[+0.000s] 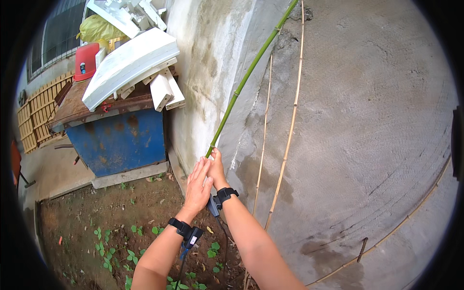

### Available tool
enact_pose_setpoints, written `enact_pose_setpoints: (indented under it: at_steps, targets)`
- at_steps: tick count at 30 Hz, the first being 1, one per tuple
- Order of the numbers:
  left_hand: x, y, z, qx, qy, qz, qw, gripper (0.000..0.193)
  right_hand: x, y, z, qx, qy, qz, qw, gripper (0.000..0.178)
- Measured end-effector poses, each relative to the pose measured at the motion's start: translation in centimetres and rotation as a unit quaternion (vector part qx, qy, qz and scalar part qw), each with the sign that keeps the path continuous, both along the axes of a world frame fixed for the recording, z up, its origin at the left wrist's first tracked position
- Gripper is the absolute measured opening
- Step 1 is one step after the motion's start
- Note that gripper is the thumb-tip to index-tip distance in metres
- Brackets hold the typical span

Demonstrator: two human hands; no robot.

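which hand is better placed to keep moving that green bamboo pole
Right, probably. The right hand is wrapped around the green bamboo pole at its lower end, while the left hand lies flat and open beside it.

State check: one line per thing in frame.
Green cane: leaning on the wall, gripped at its lower end.
Right hand: closed on the green cane.
Left hand: open, flat against the right hand.
Dry canes: leaning on the wall, untouched.
White boards: piled on the blue bin.
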State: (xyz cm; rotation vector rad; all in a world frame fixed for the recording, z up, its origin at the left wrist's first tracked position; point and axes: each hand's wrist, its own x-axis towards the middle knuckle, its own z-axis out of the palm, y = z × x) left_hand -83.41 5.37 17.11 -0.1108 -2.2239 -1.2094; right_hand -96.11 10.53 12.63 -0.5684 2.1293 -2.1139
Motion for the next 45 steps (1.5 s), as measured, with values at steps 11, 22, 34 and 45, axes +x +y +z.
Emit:
enact_pose_setpoints:
  at_steps: [11,22,34,45]
  targets:
    - [-5.7,2.0,0.4,-0.025,-0.082,-0.039,0.996,0.05,1.0,7.4,3.6,0.138,0.034,-0.091,0.986,0.073]
    - [-4.5,-1.6,-6.9,0.059,-0.102,-0.062,0.991,0.051,25.0,20.1,11.4,0.011,0.019,-0.031,0.999,0.056]
    - [18.4,4.8,-10.6,0.115,-0.425,-0.251,0.862,0.048,54.4,38.9,9.3,0.202,-0.195,-0.005,0.96,0.023]
    - [33.2,13.3,-14.6,0.134,-0.527,-0.24,0.804,0.038,65.9,50.0,12.9,0.092,0.083,-0.615,0.779,0.066]
